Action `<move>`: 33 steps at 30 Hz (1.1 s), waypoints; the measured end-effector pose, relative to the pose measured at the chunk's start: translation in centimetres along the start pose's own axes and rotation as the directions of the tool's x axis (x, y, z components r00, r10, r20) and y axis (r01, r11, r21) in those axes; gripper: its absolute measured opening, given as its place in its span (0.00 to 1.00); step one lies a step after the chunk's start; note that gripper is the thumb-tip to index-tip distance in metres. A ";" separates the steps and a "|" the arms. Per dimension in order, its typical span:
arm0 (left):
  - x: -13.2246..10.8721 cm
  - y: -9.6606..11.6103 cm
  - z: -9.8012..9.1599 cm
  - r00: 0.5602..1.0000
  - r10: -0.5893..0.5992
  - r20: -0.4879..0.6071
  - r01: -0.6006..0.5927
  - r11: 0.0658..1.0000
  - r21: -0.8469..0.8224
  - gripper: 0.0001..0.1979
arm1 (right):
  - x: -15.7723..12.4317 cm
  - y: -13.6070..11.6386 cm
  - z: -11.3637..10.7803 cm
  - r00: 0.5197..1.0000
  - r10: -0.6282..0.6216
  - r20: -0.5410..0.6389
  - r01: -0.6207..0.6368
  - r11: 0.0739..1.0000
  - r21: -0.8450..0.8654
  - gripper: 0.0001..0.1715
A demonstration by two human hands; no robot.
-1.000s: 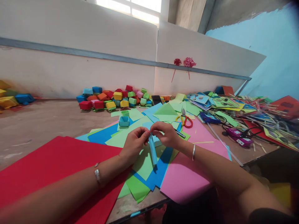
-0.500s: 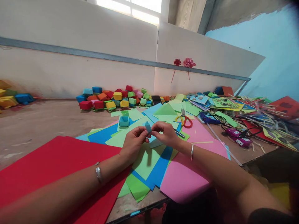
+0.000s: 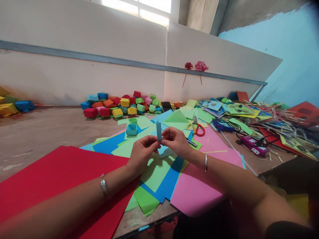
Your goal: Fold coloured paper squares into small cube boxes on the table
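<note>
A small folded light blue paper strip [image 3: 159, 130] stands upright between my hands. My left hand [image 3: 143, 152] pinches its lower end from the left, thumb against fingers. From the right, my right hand [image 3: 175, 142] closes thumb and fingertips on the same strip near its bottom. Just beyond my left hand, an open blue paper box [image 3: 132, 129] and a green one [image 3: 133, 121] sit on the sheets. Green paper [image 3: 154, 174] and blue paper [image 3: 171, 172] lie beneath my hands.
Red sheets [image 3: 62, 186] cover the left front, pink paper [image 3: 196, 189] the right front. Red-and-yellow pliers [image 3: 196, 127], a blue glue gun [image 3: 221, 125] and a purple power block [image 3: 254, 146] lie to the right. Many folded boxes [image 3: 124, 102] are heaped at the back.
The blue strip has turned from tilted to upright, and more of its length shows above my fingers. Both hands have barely moved.
</note>
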State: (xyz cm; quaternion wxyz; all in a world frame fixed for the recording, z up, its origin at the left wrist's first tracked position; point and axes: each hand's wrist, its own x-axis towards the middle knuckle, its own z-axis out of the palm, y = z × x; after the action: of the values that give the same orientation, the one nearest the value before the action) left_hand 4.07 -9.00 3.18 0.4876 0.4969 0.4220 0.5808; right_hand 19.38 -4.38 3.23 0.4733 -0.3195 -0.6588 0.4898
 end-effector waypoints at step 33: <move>0.0 -0.4 -0.1 0.997 -0.081 -0.008 0.080 0.991 -0.111 0.12 | -0.1 -0.5 -0.5 0.981 -0.173 0.087 0.192 0.933 -0.305 0.08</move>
State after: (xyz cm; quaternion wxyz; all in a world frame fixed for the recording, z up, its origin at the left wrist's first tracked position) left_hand 4.08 -8.91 2.73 0.5345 0.4482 0.4121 0.5862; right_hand 19.91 -4.42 3.74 0.4409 -0.3133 -0.7681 0.3427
